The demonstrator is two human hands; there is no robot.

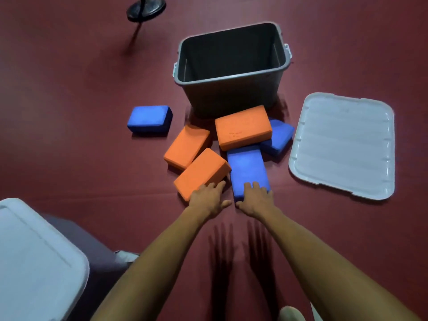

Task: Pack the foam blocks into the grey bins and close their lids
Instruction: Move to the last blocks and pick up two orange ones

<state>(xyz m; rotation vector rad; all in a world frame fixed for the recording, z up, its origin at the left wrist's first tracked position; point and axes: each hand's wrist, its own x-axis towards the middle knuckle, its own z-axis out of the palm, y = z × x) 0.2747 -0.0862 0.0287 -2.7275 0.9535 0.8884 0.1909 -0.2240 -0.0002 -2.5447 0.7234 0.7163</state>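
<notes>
An open grey bin (228, 78) stands on the red floor, and its inside looks empty. In front of it lies a heap of foam blocks: three orange ones (243, 128) (187, 145) (201, 169) and two blue ones (247, 166) (279, 137). A third blue block (149, 118) lies apart to the left. My left hand (209, 198) rests with fairly straight fingers on the near end of the nearest orange block. My right hand (254, 197) rests the same way on the near end of the long blue block. The bin's white lid (342, 144) lies flat to the right.
A second grey bin with its white lid on (34, 251) stands at the lower left, close to my left arm. A black round stand base (146, 9) sits at the far top left. Red floor spreads all around.
</notes>
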